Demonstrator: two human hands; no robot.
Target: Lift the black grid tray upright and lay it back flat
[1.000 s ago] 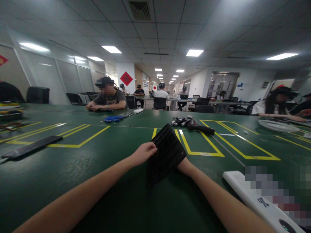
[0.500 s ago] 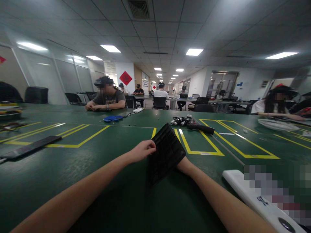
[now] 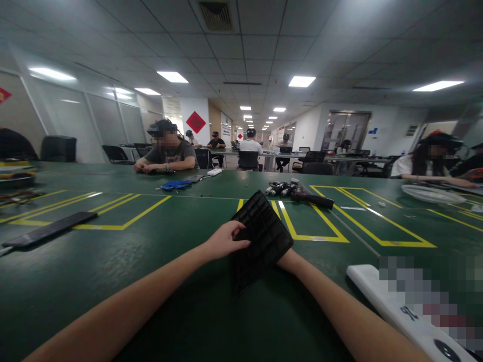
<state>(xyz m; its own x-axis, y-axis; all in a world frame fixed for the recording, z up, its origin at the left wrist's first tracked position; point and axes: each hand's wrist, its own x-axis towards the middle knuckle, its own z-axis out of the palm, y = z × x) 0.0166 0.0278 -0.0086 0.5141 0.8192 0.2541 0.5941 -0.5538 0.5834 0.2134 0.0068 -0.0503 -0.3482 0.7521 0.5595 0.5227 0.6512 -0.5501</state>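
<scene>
A thin black tray [image 3: 260, 241], its face divided into a grid of rectangles, is held tilted in front of me above the green table. At its left edge is my left hand [image 3: 226, 239], with the thumb on the gridded face and the other fingers bent at the edge. From the lower right, my right hand [image 3: 287, 260] reaches behind the tray and supports it; the tray covers its fingers.
Yellow tape rectangles [image 3: 320, 239] mark the green table [image 3: 169, 301]. Beyond the tray lie a bundle of dark cables [image 3: 281, 188] and a blue item [image 3: 176, 185]. A black bar [image 3: 53, 230] lies left, a white device [image 3: 396, 301] right. Several people sit around.
My left hand's thumb has spread away from its fingers and now lies further over the tray's face. The tray has shifted slightly to the right.
</scene>
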